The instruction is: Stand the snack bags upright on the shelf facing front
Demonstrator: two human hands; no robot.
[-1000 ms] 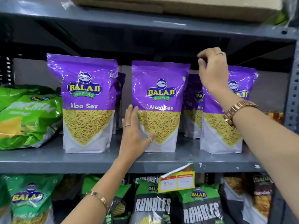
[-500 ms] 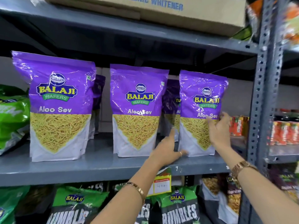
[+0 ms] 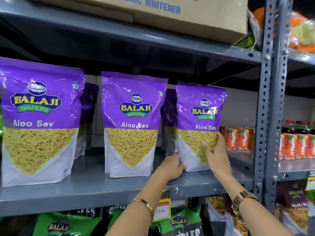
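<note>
Three purple Aloo Sev snack bags stand upright facing front on the grey shelf (image 3: 95,188): a left bag (image 3: 40,120), a middle bag (image 3: 132,123) and a right bag (image 3: 198,120). More purple bags (image 3: 89,106) stand behind them, partly hidden. My right hand (image 3: 215,155) grips the right bag's lower right side, thumb on its front. Gripping the same bag at its lower left corner is my left hand (image 3: 171,167), its fingers hidden behind the bag.
A cardboard box (image 3: 170,12) sits on the shelf above. A perforated grey upright (image 3: 271,108) bounds the shelf on the right, with red juice cartons (image 3: 238,140) beyond. Green snack bags (image 3: 180,222) and a price tag (image 3: 162,210) are below.
The view has closed in on the shelf. My left hand has slid right from the shelf to the right bag's lower left corner. My right hand stays on that bag.
</note>
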